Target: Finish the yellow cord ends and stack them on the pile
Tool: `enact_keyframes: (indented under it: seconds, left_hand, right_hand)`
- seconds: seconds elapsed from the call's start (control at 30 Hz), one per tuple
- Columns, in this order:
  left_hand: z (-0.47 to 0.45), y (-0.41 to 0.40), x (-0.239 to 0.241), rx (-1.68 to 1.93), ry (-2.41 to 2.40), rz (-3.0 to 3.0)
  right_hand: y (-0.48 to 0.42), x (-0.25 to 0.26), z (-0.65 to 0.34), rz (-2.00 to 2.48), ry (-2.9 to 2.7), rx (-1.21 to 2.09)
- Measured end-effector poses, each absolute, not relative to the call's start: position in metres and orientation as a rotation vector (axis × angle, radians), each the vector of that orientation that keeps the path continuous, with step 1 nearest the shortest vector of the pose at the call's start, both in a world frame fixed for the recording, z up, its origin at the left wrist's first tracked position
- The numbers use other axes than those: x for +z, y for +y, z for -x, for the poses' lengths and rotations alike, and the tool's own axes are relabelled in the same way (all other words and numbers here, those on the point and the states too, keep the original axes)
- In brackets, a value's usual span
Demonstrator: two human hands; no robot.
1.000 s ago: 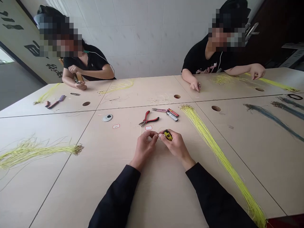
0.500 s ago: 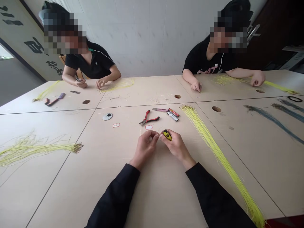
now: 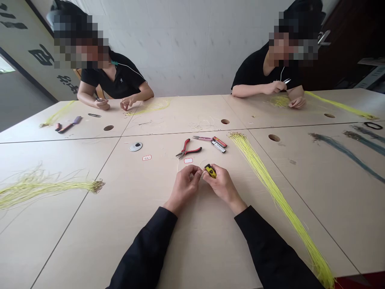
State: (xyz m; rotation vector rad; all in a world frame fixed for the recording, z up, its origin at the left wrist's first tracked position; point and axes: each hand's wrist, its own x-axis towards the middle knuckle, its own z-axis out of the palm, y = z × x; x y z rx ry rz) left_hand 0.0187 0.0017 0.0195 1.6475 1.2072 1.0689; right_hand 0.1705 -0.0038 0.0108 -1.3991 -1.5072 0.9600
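My left hand [image 3: 184, 185] and my right hand [image 3: 219, 185] meet at the middle of the pale table [image 3: 192, 241], fingertips touching. The right hand grips a small yellow and black tool [image 3: 210, 171]. The left hand pinches a thin pale cord [image 3: 192, 165] that loops on the table just beyond the fingers. A small white tag with a red border [image 3: 188, 160] lies right behind my hands.
Red-handled pliers [image 3: 188, 150], pink snips [image 3: 202, 139] and two small flat packs [image 3: 219, 144] lie behind my hands. A long yellow cord bundle [image 3: 270, 188] runs along the right, another [image 3: 45, 188] at the left. Two people in black work at the far side.
My hands have stayed together with only slight finger movement. The person at the far right has lifted both hands off the table toward the chest.
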Motion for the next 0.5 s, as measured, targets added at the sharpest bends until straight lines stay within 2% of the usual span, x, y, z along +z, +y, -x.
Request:
enact_keyframes:
  seconds: [0.5]
  left_hand:
    - [-0.0181, 0.0018, 0.0194, 1.086, 1.222, -1.592]
  right_hand:
    - [-0.0056, 0.0149, -0.1726, 1.398, -1.473, 0.982]
